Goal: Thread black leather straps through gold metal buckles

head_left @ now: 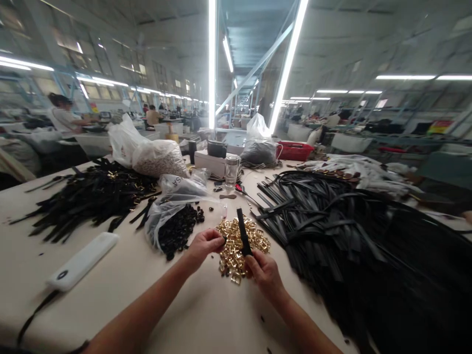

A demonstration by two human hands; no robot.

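Observation:
My right hand (264, 273) is closed around the lower end of a short black strap (242, 228), which points up and away over a heap of gold buckles (231, 246). To the left of the strap, my left hand (203, 248) pinches a small black piece (223, 240), which looks like one of the black loops, though fingers partly hide it. Beside that hand, a clear plastic bag (157, 216) lies on its side with many small black loops (179, 226) spilling from its mouth.
Long black straps (313, 211) cover the table's right side; finished-looking straps with buckles (96, 196) are piled at left. A white corded device (83, 260) lies front left. Behind stand a glass mug (231, 172), filled bags (158, 156) and a red crate (295, 150). People work farther back.

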